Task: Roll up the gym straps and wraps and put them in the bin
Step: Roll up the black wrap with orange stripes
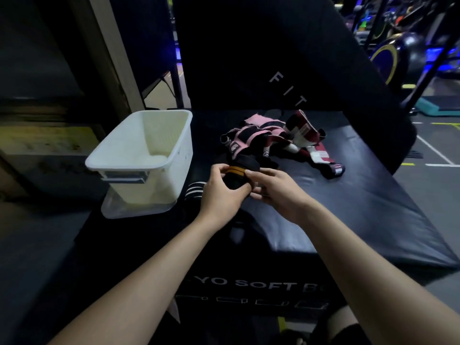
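A black wrap with orange stripes (238, 173) sits between my hands above the black soft box (348, 195). My left hand (221, 190) grips its left side with curled fingers. My right hand (271, 188) pinches its right edge with thumb on top. Behind them lies a heap of pink-and-black wraps (251, 135) and dark red-and-white wraps (308, 143). A black strap with white stripes (195, 190) lies under my left wrist. The white plastic bin (139, 165) stands to the left, nothing visible inside it.
The bin stands on a clear lid (129, 212) at the box's left edge. A black padded upright (273, 70) rises behind the heap. Gym machines (398, 51) stand at the far right. The box's right half is bare black padding.
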